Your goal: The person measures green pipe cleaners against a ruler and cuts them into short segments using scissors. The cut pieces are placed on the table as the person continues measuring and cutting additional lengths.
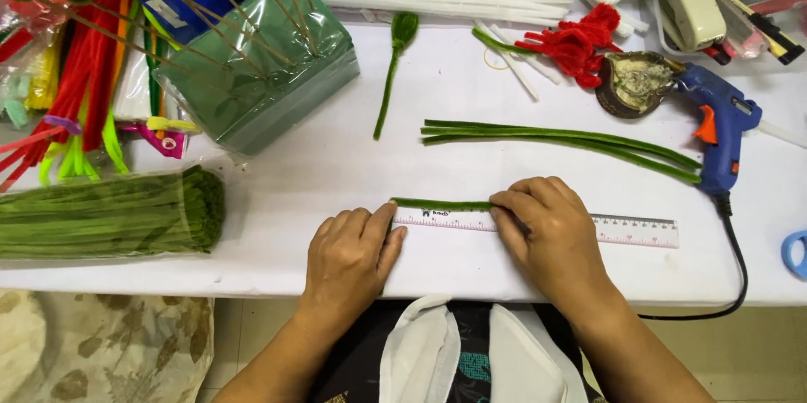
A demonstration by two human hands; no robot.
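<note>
Green pipe cleaner (441,204) — clear ruler (626,230) (blue glue gun (719,130)).
</note>
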